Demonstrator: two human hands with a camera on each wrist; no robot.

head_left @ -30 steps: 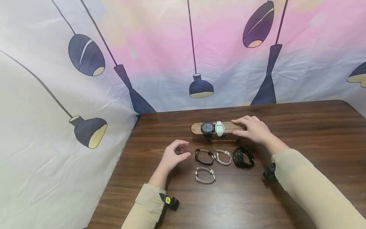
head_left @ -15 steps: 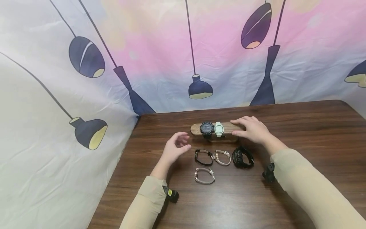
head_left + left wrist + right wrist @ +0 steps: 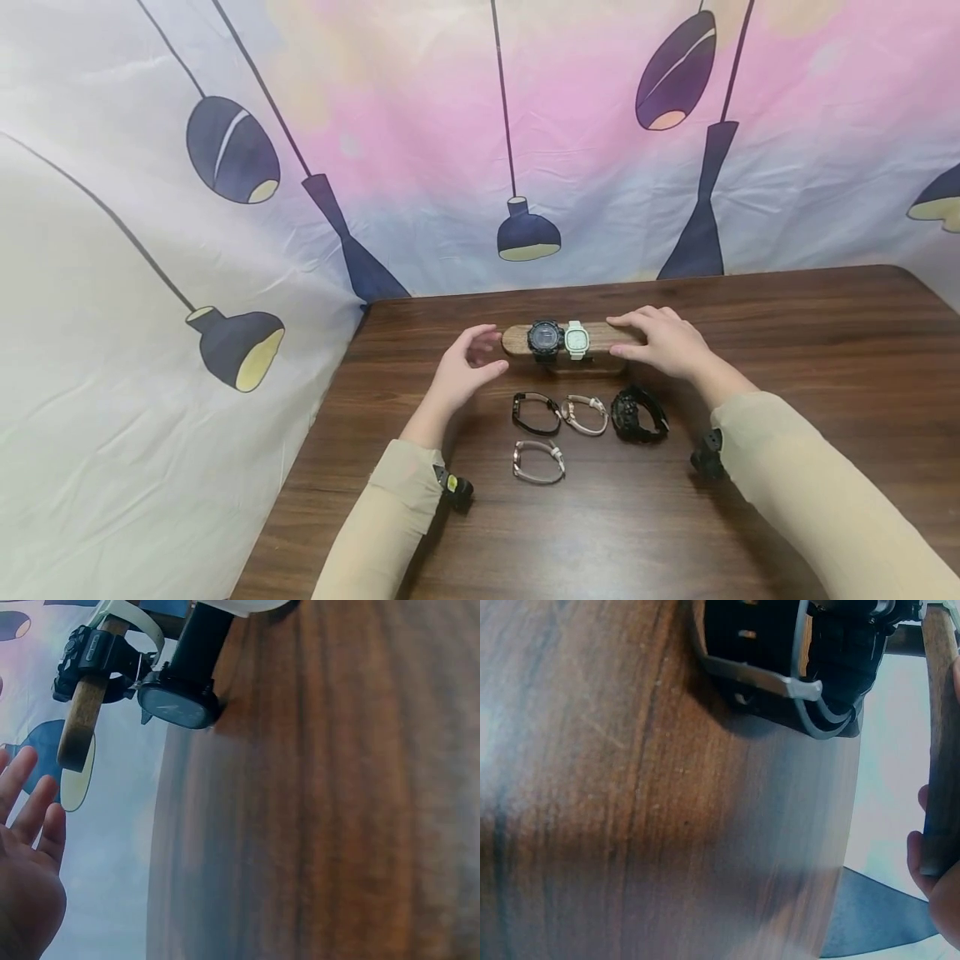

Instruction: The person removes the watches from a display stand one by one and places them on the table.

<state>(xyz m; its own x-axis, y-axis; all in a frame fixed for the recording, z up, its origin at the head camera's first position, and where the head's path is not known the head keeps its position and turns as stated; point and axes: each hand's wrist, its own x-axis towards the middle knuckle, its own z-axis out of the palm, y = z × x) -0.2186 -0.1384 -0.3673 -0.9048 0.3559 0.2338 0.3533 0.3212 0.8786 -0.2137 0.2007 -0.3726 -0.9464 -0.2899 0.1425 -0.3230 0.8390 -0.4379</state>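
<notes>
A wooden watch stand (image 3: pixel 517 340) with a raised bar carries a chunky black watch (image 3: pixel 543 335) and a pale mint square watch (image 3: pixel 577 340). My right hand (image 3: pixel 670 342) grips the bar's right end, thumb in front and fingers behind. In the right wrist view, fingertips (image 3: pixel 916 851) show past the bar (image 3: pixel 941 735). My left hand (image 3: pixel 462 367) is beside the bar's left end, fingers loosely curved and holding nothing. The left wrist view shows a gap between its fingers (image 3: pixel 34 806) and the bar end (image 3: pixel 79 739).
Nearer me on the wooden table (image 3: pixel 600 533) lie a slim black-strapped watch (image 3: pixel 537 431), a watch with a pale strap (image 3: pixel 567 408) and a bulky black watch (image 3: pixel 626 415). Another pale-strapped watch (image 3: pixel 557 453) lies in front of them. Behind the table hangs a lamp-printed cloth (image 3: pixel 435 167).
My left hand has moved forward from beside the loose watches to the stand's left end. The right hand keeps its hold; the watches have stayed in place.
</notes>
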